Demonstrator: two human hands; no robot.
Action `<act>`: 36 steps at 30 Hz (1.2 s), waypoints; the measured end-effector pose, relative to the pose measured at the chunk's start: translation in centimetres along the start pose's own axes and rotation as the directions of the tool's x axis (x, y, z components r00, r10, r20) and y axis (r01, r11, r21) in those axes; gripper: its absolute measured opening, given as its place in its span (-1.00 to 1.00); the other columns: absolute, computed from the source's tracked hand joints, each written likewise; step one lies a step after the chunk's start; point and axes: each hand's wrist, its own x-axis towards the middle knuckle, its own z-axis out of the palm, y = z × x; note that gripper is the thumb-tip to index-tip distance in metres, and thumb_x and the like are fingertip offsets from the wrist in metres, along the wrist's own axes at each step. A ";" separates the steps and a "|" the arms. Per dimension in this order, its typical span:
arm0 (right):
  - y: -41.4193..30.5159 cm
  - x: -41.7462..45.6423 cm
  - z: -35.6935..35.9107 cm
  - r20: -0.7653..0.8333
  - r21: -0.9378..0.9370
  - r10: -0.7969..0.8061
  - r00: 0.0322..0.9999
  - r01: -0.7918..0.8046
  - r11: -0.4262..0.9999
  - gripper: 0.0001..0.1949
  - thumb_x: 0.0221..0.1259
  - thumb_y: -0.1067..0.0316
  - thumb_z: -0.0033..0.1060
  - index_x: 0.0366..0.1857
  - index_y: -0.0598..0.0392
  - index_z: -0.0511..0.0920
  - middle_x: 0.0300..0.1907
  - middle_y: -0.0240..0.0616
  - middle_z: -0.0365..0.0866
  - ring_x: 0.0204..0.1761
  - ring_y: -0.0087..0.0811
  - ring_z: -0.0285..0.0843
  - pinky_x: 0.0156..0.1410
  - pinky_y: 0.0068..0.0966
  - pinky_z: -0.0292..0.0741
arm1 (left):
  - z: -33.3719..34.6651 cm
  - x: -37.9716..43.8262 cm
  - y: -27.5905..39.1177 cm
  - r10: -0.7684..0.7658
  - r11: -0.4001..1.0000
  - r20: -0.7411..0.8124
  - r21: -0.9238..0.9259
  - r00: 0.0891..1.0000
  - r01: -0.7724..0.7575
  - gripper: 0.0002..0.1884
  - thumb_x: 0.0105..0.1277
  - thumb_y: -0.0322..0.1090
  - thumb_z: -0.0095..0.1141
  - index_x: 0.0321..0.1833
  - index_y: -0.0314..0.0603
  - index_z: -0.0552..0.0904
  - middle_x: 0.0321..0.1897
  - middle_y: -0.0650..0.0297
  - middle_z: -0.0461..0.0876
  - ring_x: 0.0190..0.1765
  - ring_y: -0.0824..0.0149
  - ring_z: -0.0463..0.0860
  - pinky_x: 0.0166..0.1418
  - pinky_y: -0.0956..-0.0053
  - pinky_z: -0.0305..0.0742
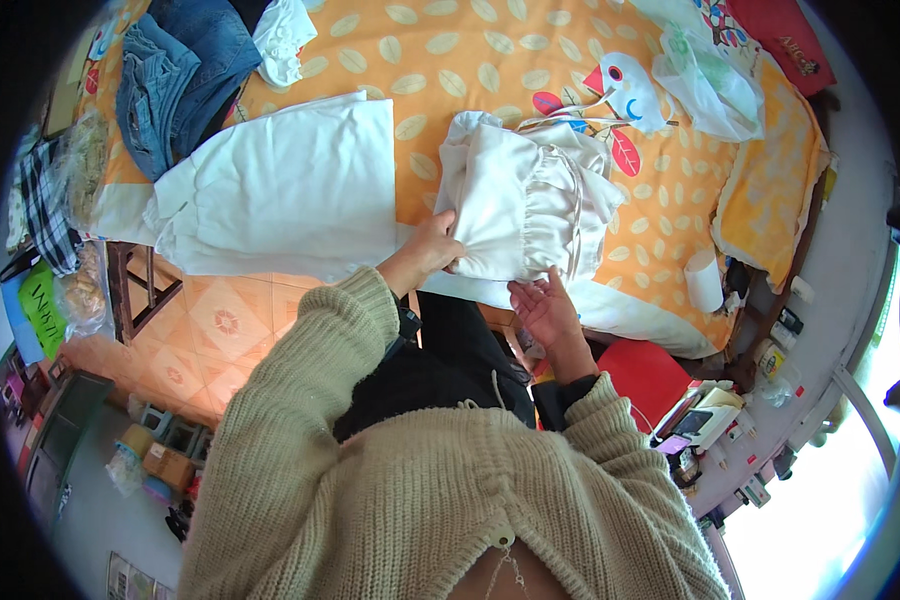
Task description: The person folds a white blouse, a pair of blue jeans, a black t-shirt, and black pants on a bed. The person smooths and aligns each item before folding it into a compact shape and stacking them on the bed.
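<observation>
A folded off-white satin garment (495, 195) with a gathered waist and thin ties lies before me on an orange leaf-print bedsheet (450, 45). My left hand (425, 253) pinches its near left corner between thumb and fingers. At the garment's near edge, my right hand (549, 315) is turned palm up with its fingers spread; the fingertips are at the cloth but grip nothing that I can see. Left of this garment lies a folded white cloth garment (292, 195), spread flat along the bed's near edge.
Folded blue jeans (176, 82) and a crumpled white cloth (281, 41) lie at the far left. A plastic bag (709, 82), a yellow cloth (772, 172) and a white roll (703, 281) are on the right. Below the bed edge stands a red seat (641, 375).
</observation>
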 end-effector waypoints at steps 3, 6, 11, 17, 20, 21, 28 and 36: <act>-0.6 1.1 1.0 0.105 0.290 -0.107 0.989 0.073 0.954 -0.57 0.37 -0.05 0.19 0.02 0.11 0.48 0.02 -0.15 0.60 0.11 -0.16 0.57 0.20 -0.15 0.58 | 0.7 -1.2 1.7 -0.047 0.984 0.046 -0.167 0.998 0.054 -0.61 0.17 -0.52 0.17 0.10 -0.29 0.50 -0.26 0.21 0.59 -0.37 0.40 0.59 -0.36 0.48 0.54; -2.5 3.3 -0.3 0.080 0.386 -0.241 0.967 0.193 0.902 -0.66 0.37 0.15 0.18 0.08 0.13 0.51 0.05 -0.18 0.64 0.08 -0.18 0.60 0.26 -0.20 0.54 | 1.1 -1.8 3.4 -0.078 0.972 0.050 -0.218 0.996 0.087 -0.65 0.14 -0.55 0.15 0.03 -0.32 0.53 -0.34 0.22 0.59 -0.45 0.39 0.57 -0.42 0.45 0.52; -1.9 5.7 -5.9 0.012 0.224 -0.304 0.953 0.293 0.929 -0.75 0.38 0.32 0.10 0.05 0.16 0.53 0.04 -0.15 0.64 0.07 -0.18 0.61 0.17 -0.19 0.58 | -1.8 1.1 -1.9 0.084 0.991 -0.060 0.108 0.995 -0.077 -0.53 0.03 -0.43 0.29 0.04 -0.40 0.53 -0.41 0.14 0.63 -0.52 0.32 0.60 -0.47 0.40 0.53; -1.1 2.6 -5.1 -0.261 0.108 -0.099 0.960 0.131 0.986 -0.58 0.28 -0.12 0.25 -0.10 0.02 0.52 -0.26 -0.33 0.56 -0.15 -0.34 0.51 -0.11 -0.34 0.47 | -1.9 -2.3 -4.8 0.348 0.904 -0.361 0.372 0.865 -0.208 -0.60 0.16 -0.37 0.24 0.07 -0.32 0.54 -0.07 0.03 0.65 -0.02 0.10 0.65 0.06 0.29 0.53; -0.4 0.8 -3.3 -0.098 -0.188 -0.019 0.995 0.000 0.982 -0.63 0.32 -0.06 0.21 -0.11 0.05 0.52 -0.43 -0.35 0.56 -0.36 -0.37 0.56 -0.25 -0.43 0.47 | -7.3 -4.8 -7.4 0.471 0.869 -0.570 0.431 0.673 -0.243 -0.66 0.18 -0.42 0.18 0.04 -0.27 0.56 -0.02 0.08 0.59 0.03 0.10 0.60 0.14 0.29 0.50; 0.2 -0.4 -1.0 0.010 -0.354 0.014 1.000 -0.009 0.935 -0.65 0.33 -0.02 0.20 -0.11 0.06 0.52 -0.46 -0.36 0.56 -0.39 -0.39 0.57 -0.27 -0.45 0.48 | -10.5 -5.4 -9.9 0.571 0.815 -0.666 0.530 0.481 -0.235 -0.67 0.15 -0.45 0.18 0.02 -0.23 0.57 0.00 0.07 0.53 0.07 0.08 0.56 0.21 0.28 0.46; 5.1 -1.9 15.1 0.532 -0.734 -0.192 0.825 0.562 0.381 -0.71 0.33 0.32 0.19 0.03 0.22 0.49 -0.19 -0.31 0.58 -0.18 -0.53 0.54 -0.12 -0.57 0.49 | -30.0 -14.2 -13.4 0.248 0.955 -0.964 0.227 -0.099 0.189 -0.35 0.06 -0.11 0.41 0.19 -0.24 0.50 0.17 -0.07 0.44 0.23 -0.10 0.40 0.32 0.10 0.34; 12.1 6.4 24.8 0.372 -0.878 -0.662 0.651 0.477 -0.024 -0.33 0.05 0.14 0.46 0.24 0.11 0.35 0.14 -0.12 0.37 0.20 -0.22 0.35 0.28 -0.25 0.36 | -35.3 -15.8 -10.8 0.249 0.968 -0.945 0.250 0.212 -0.022 -0.41 0.17 0.01 0.37 0.08 -0.35 0.59 0.18 -0.17 0.42 0.18 -0.09 0.44 0.25 0.13 0.37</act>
